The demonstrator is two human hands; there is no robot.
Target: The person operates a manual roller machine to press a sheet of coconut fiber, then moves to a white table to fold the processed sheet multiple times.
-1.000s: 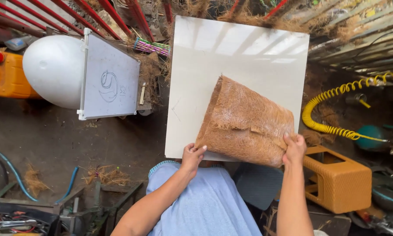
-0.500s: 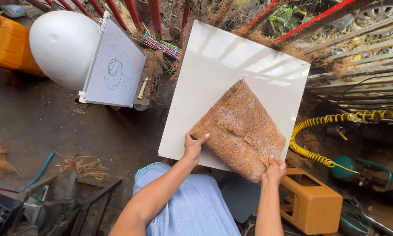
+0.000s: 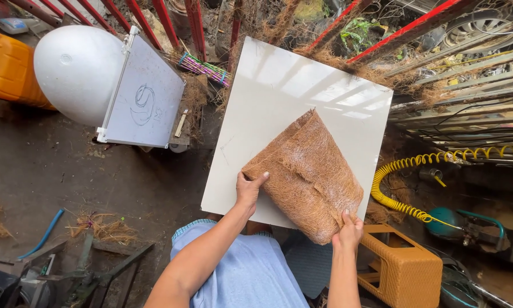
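Person, seen from above: light blue short-sleeved shirt [image 3: 251, 274] with fine teal-and-white checked trim at the sleeve hem, both forearms bare, left hand [image 3: 248, 191] and right hand [image 3: 348, 230] ungloved, without rings.

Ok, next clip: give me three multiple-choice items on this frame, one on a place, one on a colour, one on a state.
1. Where does the brown fibre mat lie?
A. on the white board
B. on the ground
C. on the orange stool

2. What colour is the coiled hose?
A. blue
B. yellow
C. black

3. How is the mat held?
A. by one hand
B. by no hand
C. by both hands

Answers: 1 A, it rests on the board's face. 2 B, the coil is bright yellow. 3 C, the left hand grips its left edge and the right hand its lower corner.
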